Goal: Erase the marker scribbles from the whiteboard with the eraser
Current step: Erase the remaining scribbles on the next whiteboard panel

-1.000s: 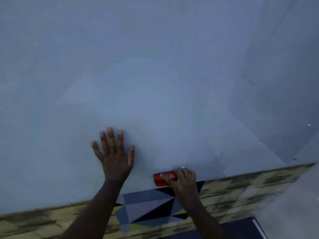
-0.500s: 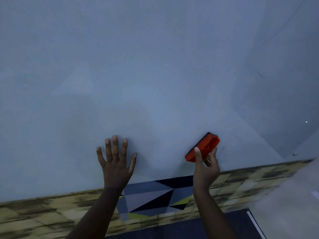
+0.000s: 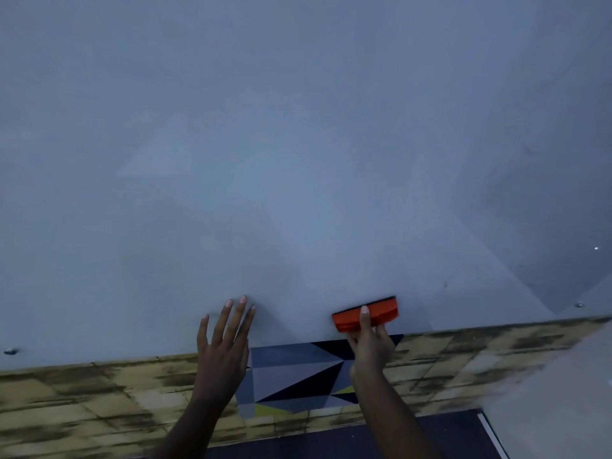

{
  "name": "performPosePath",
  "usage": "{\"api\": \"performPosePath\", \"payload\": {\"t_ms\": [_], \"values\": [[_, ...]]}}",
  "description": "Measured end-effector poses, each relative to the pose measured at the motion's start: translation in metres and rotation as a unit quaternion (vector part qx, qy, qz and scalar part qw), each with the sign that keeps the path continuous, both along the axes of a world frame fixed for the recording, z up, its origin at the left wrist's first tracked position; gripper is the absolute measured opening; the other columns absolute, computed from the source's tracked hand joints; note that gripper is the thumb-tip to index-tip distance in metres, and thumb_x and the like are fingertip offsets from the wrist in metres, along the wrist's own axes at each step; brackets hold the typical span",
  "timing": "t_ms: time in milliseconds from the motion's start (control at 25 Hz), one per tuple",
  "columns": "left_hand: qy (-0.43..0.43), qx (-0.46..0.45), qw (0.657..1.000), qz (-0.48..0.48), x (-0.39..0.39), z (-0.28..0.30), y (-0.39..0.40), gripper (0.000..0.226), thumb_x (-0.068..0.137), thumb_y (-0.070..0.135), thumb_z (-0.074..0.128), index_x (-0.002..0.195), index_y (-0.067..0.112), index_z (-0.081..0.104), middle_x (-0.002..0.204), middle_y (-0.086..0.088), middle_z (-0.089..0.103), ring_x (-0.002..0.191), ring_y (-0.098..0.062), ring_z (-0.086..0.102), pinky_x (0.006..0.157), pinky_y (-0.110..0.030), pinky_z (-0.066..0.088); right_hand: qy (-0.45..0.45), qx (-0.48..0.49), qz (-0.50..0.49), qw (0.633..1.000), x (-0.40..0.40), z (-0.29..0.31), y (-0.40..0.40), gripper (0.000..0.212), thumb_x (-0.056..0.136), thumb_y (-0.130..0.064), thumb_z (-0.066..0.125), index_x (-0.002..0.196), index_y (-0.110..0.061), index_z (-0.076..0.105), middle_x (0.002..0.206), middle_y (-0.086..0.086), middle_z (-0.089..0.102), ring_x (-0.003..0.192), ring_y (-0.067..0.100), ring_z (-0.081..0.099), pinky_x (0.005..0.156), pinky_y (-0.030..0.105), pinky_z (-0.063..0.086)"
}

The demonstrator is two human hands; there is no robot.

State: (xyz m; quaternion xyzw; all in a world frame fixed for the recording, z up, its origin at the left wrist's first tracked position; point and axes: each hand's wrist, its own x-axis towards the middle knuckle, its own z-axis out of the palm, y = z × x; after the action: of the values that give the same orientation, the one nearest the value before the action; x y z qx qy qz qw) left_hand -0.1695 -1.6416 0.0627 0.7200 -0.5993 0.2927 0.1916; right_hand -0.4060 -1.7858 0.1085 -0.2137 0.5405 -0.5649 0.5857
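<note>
Gripping: right hand (image 3: 371, 346) pinches the orange eraser (image 3: 366, 314) from below, at 5 o'clock of frame.
Eraser: pressed flat near the whiteboard (image 3: 298, 160) bottom edge, its pad side hidden.
Left hand (image 3: 222, 346): fingers straight and spread, holding nothing, at 7 o'clock of the eraser; board contact unclear, fingertips blurred.
Scribbles: none discernible; surface dim.
Forearms: cut off at 6 o'clock.

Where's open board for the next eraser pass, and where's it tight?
Free: the whole whiteboard above both hands, and the strip left of the left hand out to the small screw. Also right of the orange eraser toward the far screw. Tight: the gap between the left hand and the right hand gripping the eraser at the bottom edge.
</note>
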Motion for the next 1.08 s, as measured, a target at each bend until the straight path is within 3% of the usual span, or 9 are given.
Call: {"api": "performPosePath", "payload": {"t_ms": [120, 240, 400, 520, 640, 720, 840, 960, 1080], "values": [[0.047, -0.037, 0.998, 0.004, 0.003, 0.008, 0.003, 0.062, 0.098, 0.016, 0.055, 0.158, 0.008, 0.044, 0.166, -0.016, 0.039, 0.152, -0.036, 0.038, 0.114, -0.062, 0.039, 0.112, -0.087, 0.006, 0.99, 0.034, 0.009, 0.019, 0.035, 0.087, -0.046, 0.08, 0.112, -0.022, 0.076, 0.094, -0.004, 0.077, 0.09, 0.016, 0.073, 0.083, 0.041, 0.061], [0.112, -0.06, 0.992, 0.02, 0.002, 0.011, 0.003, 0.059, 0.099, 0.018, 0.055, 0.156, 0.007, 0.046, 0.152, -0.021, 0.047, 0.14, -0.042, 0.048, 0.106, -0.058, 0.045, 0.137, 0.012, 0.097, 0.986, 0.083, -0.022, 0.053, 0.06, 0.072, -0.069, 0.078, 0.09, -0.013, 0.075, 0.087, 0.008, 0.077, 0.082, 0.027, 0.074, 0.079, 0.049, 0.062], [0.111, -0.044, 0.993, -0.003, 0.01, 0.017, 0.005, 0.059, 0.099, 0.018, 0.052, 0.156, 0.006, 0.046, 0.148, -0.022, 0.048, 0.136, -0.044, 0.05, 0.105, -0.057, 0.045, 0.007, 0.123, 0.137, 0.983, 0.095, -0.049, 0.058, 0.032, 0.089, -0.03, 0.08, 0.094, 0.0, 0.071, 0.098, 0.021, 0.074, 0.084, 0.028, 0.072, 0.063, 0.033, 0.063], [0.117, -0.051, 0.991, -0.027, 0.002, 0.023, -0.002, 0.058, 0.1, 0.016, 0.052, 0.156, 0.004, 0.047, 0.145, -0.019, 0.049, 0.133, -0.041, 0.051, 0.107, -0.055, 0.044, -0.021, 0.115, 0.043, 0.992, 0.037, -0.026, 0.029, 0.034, 0.09, -0.032, 0.079, 0.098, 0.0, 0.07, 0.102, 0.021, 0.074, 0.076, 0.025, 0.071, 0.058, 0.029, 0.061], [0.125, -0.051, 0.989, -0.059, -0.016, 0.021, -0.009, 0.058, 0.099, 0.014, 0.053, 0.155, 0.003, 0.047, 0.14, -0.019, 0.052, 0.13, -0.039, 0.053, 0.11, -0.055, 0.043, 0.017, -0.001, -0.084, 0.996, -0.022, 0.024, -0.017, 0.038, 0.09, -0.039, 0.078, 0.115, -0.011, 0.073, 0.114, 0.015, 0.074, 0.085, 0.019, 0.072, 0.064, 0.029, 0.061], [0.129, -0.056, 0.987, -0.08, -0.028, 0.028, -0.017, 0.057, 0.098, 0.014, 0.054, 0.154, 0.003, 0.048, 0.139, -0.018, 0.054, 0.127, -0.039, 0.055, 0.113, -0.054, 0.041, 0.064, -0.128, -0.11, 0.984, -0.027, 0.069, -0.029, 0.059, 0.088, -0.04, 0.081, 0.14, -0.018, 0.064, 0.118, 0.007, 0.073, 0.096, 0.015, 0.071, 0.075, 0.028, 0.061], [0.161, -0.089, 0.977, -0.109, -0.057, 0.065, -0.045, 0.056, 0.098, 0.014, 0.059, 0.153, 0.006, 0.05, 0.14, -0.016, 0.053, 0.131, -0.036, 0.053, 0.117, -0.049, 0.035, 0.19, -0.231, -0.1, 0.949, 0.001, 0.094, -0.012, 0.072, 0.085, -0.041, 0.081, 0.149, -0.022, 0.053, 0.108, 0.0, 0.057, 0.096, 0.005, 0.064, 0.074, 0.013, 0.053], [0.196, -0.128, 0.965, -0.118, -0.09, 0.116, -0.074, 0.06, 0.097, 0.015, 0.065, 0.155, 0.007, 0.049, 0.148, -0.015, 0.049, 0.141, -0.032, 0.046, 0.119, -0.048, 0.033, 0.318, -0.311, -0.042, 0.895, 0.006, 0.06, 0.01, 0.074, 0.085, -0.046, 0.076, 0.15, -0.028, 0.047, 0.104, -0.002, 0.047, 0.095, 0.018, 0.058, 0.073, 0.028, 0.057], [0.128, -0.133, 0.977, -0.108, -0.112, 0.144, -0.096, 0.062, 0.098, 0.019, 0.066, 0.157, 0.009, 0.048, 0.157, -0.017, 0.041, 0.147, -0.036, 0.04, 0.121, -0.053, 0.032, 0.33, -0.337, -0.009, 0.882, -0.024, 0.057, -0.001, 0.074, 0.084, -0.045, 0.078, 0.149, -0.027, 0.048, 0.103, -0.002, 0.049, 0.096, 0.023, 0.058, 0.077, 0.043, 0.059]]}}
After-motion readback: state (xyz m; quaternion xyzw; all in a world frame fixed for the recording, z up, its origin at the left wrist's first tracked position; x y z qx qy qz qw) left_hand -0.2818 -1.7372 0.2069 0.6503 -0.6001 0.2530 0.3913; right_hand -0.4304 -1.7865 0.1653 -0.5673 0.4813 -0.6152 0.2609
